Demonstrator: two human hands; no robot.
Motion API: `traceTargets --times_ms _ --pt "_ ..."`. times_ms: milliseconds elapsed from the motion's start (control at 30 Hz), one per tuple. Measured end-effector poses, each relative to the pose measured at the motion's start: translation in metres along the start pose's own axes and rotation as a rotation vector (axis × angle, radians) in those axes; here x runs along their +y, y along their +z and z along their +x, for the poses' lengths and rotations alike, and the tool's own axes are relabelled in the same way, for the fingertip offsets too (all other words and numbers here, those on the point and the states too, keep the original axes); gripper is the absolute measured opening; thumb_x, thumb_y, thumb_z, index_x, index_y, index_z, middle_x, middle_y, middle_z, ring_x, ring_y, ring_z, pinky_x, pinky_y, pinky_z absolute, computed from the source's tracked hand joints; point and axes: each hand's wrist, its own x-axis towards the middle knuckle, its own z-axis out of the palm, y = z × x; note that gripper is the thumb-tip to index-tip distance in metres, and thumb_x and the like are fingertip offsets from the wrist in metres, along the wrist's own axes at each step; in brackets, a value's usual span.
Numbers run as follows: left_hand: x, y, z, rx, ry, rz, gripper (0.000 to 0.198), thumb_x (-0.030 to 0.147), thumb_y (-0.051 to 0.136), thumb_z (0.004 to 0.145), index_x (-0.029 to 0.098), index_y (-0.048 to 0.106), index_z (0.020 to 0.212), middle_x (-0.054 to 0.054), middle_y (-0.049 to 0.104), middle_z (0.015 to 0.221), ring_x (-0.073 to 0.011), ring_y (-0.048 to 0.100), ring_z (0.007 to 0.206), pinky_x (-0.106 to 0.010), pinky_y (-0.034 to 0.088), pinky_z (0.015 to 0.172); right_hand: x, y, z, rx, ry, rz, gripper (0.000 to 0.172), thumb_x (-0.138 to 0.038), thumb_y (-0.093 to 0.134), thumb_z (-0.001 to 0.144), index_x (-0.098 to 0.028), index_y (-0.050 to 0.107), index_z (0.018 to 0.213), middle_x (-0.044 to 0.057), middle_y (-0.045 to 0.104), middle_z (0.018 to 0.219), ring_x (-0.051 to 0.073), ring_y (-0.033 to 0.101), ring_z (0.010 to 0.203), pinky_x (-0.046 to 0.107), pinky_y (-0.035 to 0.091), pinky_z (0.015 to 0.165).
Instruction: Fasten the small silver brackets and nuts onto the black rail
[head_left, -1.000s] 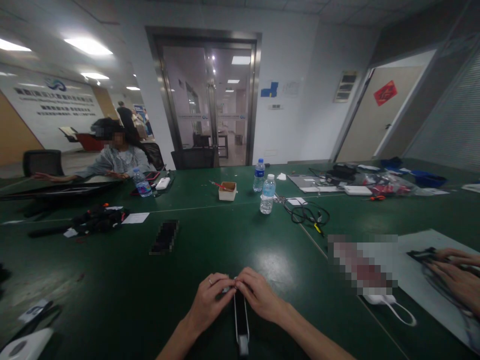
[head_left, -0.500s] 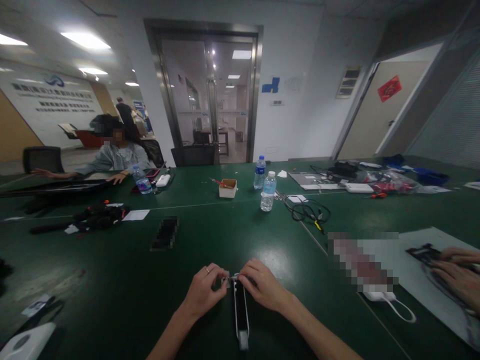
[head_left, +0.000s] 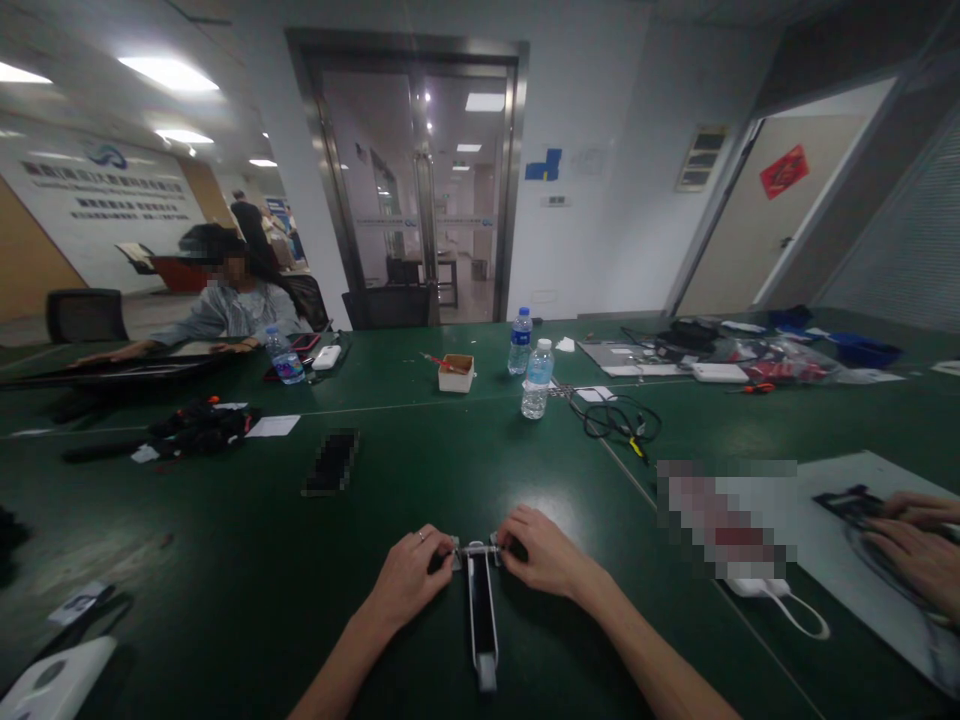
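A long, narrow dark object with a pale silvery rim (head_left: pixel 483 605) lies lengthwise on the table in front of me, a grey block at its near end. Across its far end runs a thin silvery bar with a small plate-like piece on each side. My left hand (head_left: pixel 416 572) is closed in a pinch on the small left-side piece (head_left: pixel 455 553). At the other side, my right hand (head_left: pixel 541 552) pinches the small right-side piece (head_left: pixel 494 549). The fingers partly cover both pieces, and their exact kind does not show.
Two water bottles (head_left: pixel 537 380) and a small open box (head_left: pixel 455 374) stand ahead on the green table (head_left: pixel 420 460). A blurred-out dark phone-like item (head_left: pixel 333 462) lies left. Cables (head_left: pixel 619 415) lie right. A co-worker's hands (head_left: pixel 919 540) work at far right; another person sits left.
My right hand has moved slightly right, away from the object's far end, and a small piece now shows at its fingertips. My left hand stays nearly where it was.
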Motion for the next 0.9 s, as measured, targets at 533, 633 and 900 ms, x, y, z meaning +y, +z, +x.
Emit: traceTargets --times_ms 533,633,900 --pt "-0.0018 0.003 0.0009 0.006 0.002 -0.057 0.012 0.021 0.053 0.087 0.02 0.063 0.094 0.0 0.059 0.088 -0.0165 0.055 0.071 -0.024 0.045 0.062 0.0022 0.0035 0.0008 -0.001 -0.008 0.012 0.009 -0.014 0.059 0.078 -0.017 0.062 0.085 0.003 0.06 0.081 0.017 0.052 0.079 0.028 0.038 0.073" --pt "-0.001 0.0024 0.0008 0.007 -0.017 -0.057 0.013 0.022 0.053 0.087 0.02 0.063 0.095 -0.001 0.059 0.089 -0.0166 0.055 0.071 -0.024 0.045 0.062 0.0015 0.003 0.0005 0.001 -0.009 0.017 0.009 -0.014 0.059 0.078 -0.017 0.062 0.085 0.003 0.06 0.082 0.017 0.052 0.079 0.028 0.038 0.073" --pt "0.0009 0.0016 0.0014 -0.005 -0.052 -0.064 0.016 0.025 0.052 0.087 0.02 0.065 0.095 -0.001 0.06 0.088 -0.0169 0.054 0.07 -0.025 0.045 0.06 -0.0016 -0.0007 0.0007 0.007 -0.01 0.017 0.01 -0.013 0.06 0.078 -0.017 0.062 0.087 0.003 0.061 0.083 0.017 0.052 0.08 0.027 0.038 0.072"
